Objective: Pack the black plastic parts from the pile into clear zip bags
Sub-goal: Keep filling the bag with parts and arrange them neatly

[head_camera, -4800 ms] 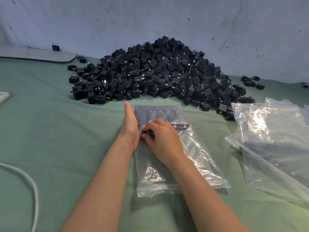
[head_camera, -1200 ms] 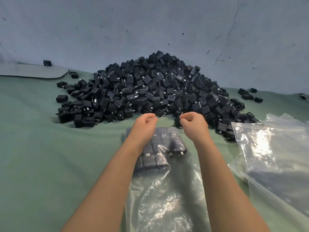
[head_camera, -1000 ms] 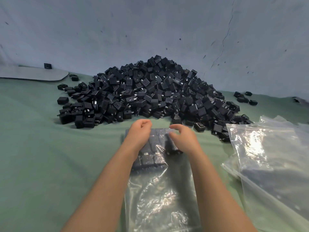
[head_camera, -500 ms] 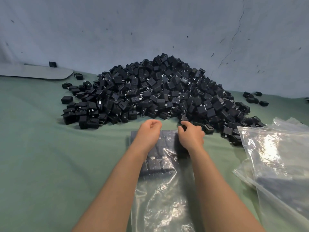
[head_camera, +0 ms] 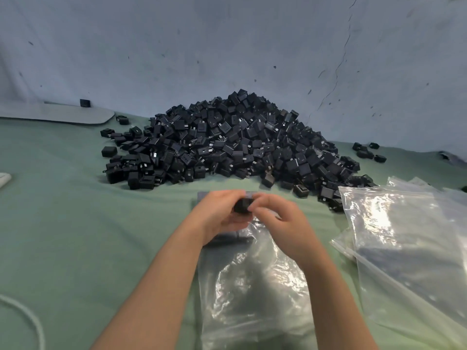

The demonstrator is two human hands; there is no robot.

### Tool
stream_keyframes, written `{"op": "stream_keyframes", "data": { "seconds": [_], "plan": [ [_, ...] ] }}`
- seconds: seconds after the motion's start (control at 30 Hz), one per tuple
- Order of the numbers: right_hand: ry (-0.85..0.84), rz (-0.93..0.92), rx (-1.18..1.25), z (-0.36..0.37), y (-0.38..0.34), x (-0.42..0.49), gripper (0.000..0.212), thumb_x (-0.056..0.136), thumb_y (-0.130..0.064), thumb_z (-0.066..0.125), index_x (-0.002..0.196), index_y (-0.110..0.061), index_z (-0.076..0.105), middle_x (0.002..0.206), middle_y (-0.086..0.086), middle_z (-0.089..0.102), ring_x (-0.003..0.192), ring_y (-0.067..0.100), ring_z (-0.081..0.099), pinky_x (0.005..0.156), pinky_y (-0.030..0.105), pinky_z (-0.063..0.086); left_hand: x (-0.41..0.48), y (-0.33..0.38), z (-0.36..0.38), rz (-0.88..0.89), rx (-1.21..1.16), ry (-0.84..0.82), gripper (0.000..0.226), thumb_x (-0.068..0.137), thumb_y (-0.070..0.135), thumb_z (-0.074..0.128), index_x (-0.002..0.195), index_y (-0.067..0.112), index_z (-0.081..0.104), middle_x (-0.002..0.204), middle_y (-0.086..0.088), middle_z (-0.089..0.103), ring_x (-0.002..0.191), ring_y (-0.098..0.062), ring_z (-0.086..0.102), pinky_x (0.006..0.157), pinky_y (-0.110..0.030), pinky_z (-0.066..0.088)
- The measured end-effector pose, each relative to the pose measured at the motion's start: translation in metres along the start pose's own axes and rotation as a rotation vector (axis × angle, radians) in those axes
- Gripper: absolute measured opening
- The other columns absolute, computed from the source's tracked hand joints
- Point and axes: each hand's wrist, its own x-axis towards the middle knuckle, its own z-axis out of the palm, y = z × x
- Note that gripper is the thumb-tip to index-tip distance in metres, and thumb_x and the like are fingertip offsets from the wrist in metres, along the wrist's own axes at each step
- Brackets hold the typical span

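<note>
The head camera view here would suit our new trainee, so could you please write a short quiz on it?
1. True or false: the left hand and the right hand both hold one black part over the zip bag.
2. Where do the spare bags lie? A: left of the hands. B: right of the hands. C: under the hands.
3. Fill in: the pile lies on a ___ cloth.

Key: 1 true; 2 B; 3 green.
</note>
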Motion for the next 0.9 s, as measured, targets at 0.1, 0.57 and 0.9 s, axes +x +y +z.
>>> {"op": "stream_keyframes", "data": {
  "seconds": [0.1,0.57,0.9],
  "plan": [
    [-0.039,0.004,-0.173,0.0,0.004,-0.03,0.022,0.092,-0.02,0.058,0.086,-0.04,0.066,0.129,-0.012,0.05,0.128,-0.002,0.039,0.099,0.019,0.033,-0.015,-0.018,0.001,0.03,-0.009,0.051,0.007,0.092,0.009,0.057,0.093,0.004,0.062,0.095,-0.014,0.065,0.078,-0.02,0.068,0.062,-0.026,0.058],
    [0.169,0.13,0.026,-0.017,0.013,-0.102,0.039,0.09,-0.006,0.057,0.103,-0.042,0.065,0.103,-0.022,0.068,0.104,-0.005,0.059,0.087,0.019,0.046,-0.091,-0.069,0.029,0.429,1.279,-0.105,0.042,0.083,0.048,0.059,0.118,0.027,0.053,0.114,0.006,0.049,0.111,-0.015,0.045,0.091,-0.027,0.037],
    [0.138,0.122,0.277,-0.02,-0.006,-0.112,0.03,0.093,-0.002,0.054,0.1,-0.026,0.07,0.099,-0.009,0.073,0.098,0.001,0.064,0.083,0.017,0.048,-0.088,-0.054,0.029,0.376,1.251,-0.246,0.016,0.092,0.024,0.051,0.101,0.02,0.064,0.105,-0.001,0.063,0.094,-0.018,0.057,0.079,-0.027,0.045]
  ]
}}
